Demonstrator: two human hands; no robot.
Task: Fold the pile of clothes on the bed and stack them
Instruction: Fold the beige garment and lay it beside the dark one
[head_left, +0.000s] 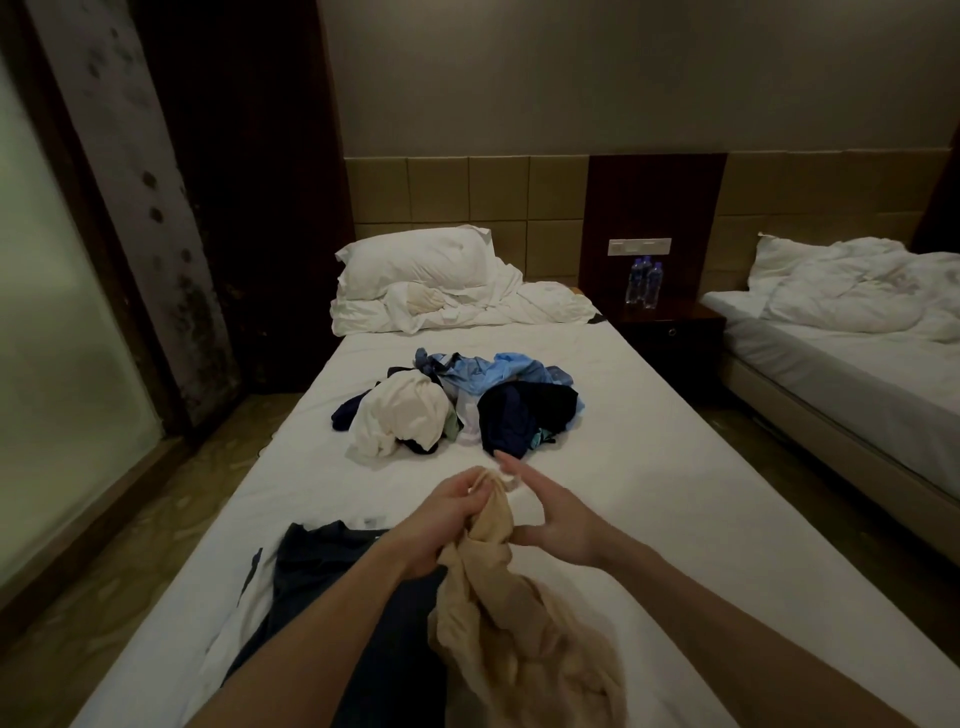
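Left hand: fingers curled, gripping the top of a beige garment. Right hand: fingers straight, thumb touching the same garment, which hangs crumpled over the near bed. Dark folded clothes: near left on the bed. Unfolded pile: mid-bed, beyond the hands. Pillow: far end. Water bottles: nightstand, far right.

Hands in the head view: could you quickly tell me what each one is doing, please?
Left hand: grips the beige garment near its top.
Right hand: fingers straight, thumb touching the garment; no clear grip.
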